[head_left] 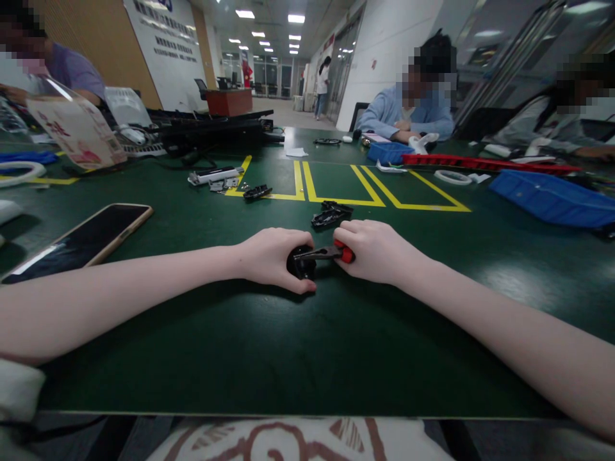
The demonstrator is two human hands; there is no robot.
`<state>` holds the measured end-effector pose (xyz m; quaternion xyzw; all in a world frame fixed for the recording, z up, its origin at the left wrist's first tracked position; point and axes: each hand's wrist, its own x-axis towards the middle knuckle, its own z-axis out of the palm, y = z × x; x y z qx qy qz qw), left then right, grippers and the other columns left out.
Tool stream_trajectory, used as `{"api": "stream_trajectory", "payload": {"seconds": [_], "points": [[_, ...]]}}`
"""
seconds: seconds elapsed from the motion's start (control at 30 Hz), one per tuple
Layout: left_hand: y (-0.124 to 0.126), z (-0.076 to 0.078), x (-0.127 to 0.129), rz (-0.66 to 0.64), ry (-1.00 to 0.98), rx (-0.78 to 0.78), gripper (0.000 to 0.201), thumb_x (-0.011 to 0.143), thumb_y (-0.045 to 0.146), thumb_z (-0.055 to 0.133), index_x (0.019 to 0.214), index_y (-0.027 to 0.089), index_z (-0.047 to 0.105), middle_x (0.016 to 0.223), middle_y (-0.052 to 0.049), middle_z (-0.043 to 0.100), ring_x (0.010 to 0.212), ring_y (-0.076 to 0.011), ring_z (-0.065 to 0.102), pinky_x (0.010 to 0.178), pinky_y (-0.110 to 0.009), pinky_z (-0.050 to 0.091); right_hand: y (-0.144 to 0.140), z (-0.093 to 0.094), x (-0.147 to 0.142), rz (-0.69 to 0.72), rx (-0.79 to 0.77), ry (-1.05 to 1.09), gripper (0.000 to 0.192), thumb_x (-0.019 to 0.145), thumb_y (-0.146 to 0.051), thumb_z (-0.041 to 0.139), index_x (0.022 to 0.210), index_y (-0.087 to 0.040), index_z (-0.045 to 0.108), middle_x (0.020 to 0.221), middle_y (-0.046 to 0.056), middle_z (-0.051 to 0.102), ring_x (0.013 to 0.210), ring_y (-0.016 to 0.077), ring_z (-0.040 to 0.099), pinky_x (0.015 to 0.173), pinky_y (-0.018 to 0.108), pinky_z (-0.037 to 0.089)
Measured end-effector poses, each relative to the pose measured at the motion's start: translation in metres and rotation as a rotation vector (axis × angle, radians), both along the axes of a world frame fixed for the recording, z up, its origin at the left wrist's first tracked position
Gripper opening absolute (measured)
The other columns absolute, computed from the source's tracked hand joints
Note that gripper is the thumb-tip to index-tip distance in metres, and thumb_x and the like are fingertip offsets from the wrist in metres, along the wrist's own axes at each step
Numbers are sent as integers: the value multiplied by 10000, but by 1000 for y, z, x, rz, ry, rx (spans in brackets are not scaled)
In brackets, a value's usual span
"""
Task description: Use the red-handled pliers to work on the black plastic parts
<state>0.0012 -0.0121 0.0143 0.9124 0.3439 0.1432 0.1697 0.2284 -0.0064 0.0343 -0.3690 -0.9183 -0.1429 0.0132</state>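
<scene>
My left hand is closed around a small black rounded part, thumb on the near side and fingers on the far side. What kind of part it is I cannot make out. Red-handled needle-nose pliers are gripped in my right hand. Their long jaws point left and reach onto the black part; whether they pinch anything there is too small to tell. Just beyond my hands lie black plastic pieces, with another black piece farther left.
A phone lies left of my left forearm. Yellow tape outlines mark the green table. White and metal parts sit beyond. At right are a blue tray, a tape roll and a red strip. Other people sit around the table.
</scene>
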Motion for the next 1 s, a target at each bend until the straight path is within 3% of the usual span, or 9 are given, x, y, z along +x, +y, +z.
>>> {"api": "stream_trajectory", "payload": {"seconds": [0.27, 0.53, 1.0], "points": [[0, 0, -1, 1, 2, -4, 496, 721, 553, 732, 1022, 180, 605, 960, -36, 680, 833, -198, 625, 680, -280, 442, 2, -6, 10, 104, 63, 81, 137, 830, -254, 614, 910, -143, 619, 895, 109, 677, 802, 233, 605, 712, 332, 419], [1, -2, -1, -1, 8, 13, 486, 722, 554, 728, 1016, 187, 606, 950, -36, 684, 819, -200, 631, 667, -277, 435, 3, -9, 12, 192, 62, 153, 421, 897, -571, 596, 916, -151, 610, 848, 86, 662, 709, 211, 580, 624, 314, 392], [-2, -1, 0, 6, -11, 38, 493, 720, 552, 730, 1030, 189, 604, 969, -39, 691, 851, -206, 643, 687, -278, 440, 4, -15, 10, 134, 14, 183, 426, 950, -561, 515, 897, -147, 600, 848, 100, 669, 709, 209, 582, 629, 312, 381]]}}
